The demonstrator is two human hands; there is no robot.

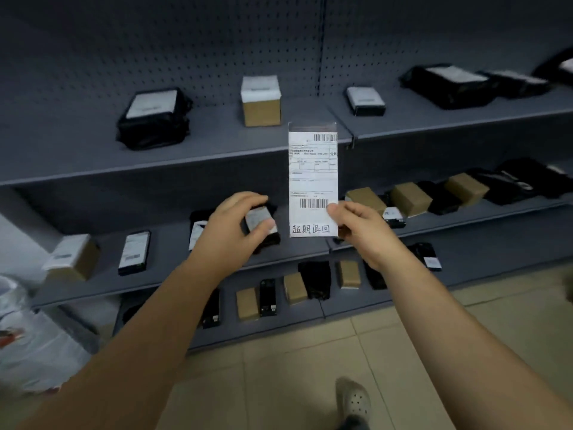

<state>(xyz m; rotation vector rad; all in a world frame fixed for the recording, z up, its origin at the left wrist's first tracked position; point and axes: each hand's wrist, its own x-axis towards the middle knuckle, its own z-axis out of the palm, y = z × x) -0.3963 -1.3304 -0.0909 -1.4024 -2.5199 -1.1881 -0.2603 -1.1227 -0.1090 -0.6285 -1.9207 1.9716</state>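
My right hand (356, 226) pinches a tall white shipping label (312, 178) by its lower right edge and holds it upright in front of the shelves. The label carries two barcodes and handwritten characters at the bottom. My left hand (231, 231) grips a small black parcel (262, 225) with a white label on it, just left of the paper, over the middle shelf (173, 243). Both forearms reach forward from the bottom of the view.
Grey pegboard shelving holds black bags and brown boxes: a black bag (153, 119) and a brown box (261, 100) on the top shelf (93, 162), several more parcels on the lower shelves. White plastic bags (28, 342) lie at the left. A shoe (353, 398) stands on the tiled floor.
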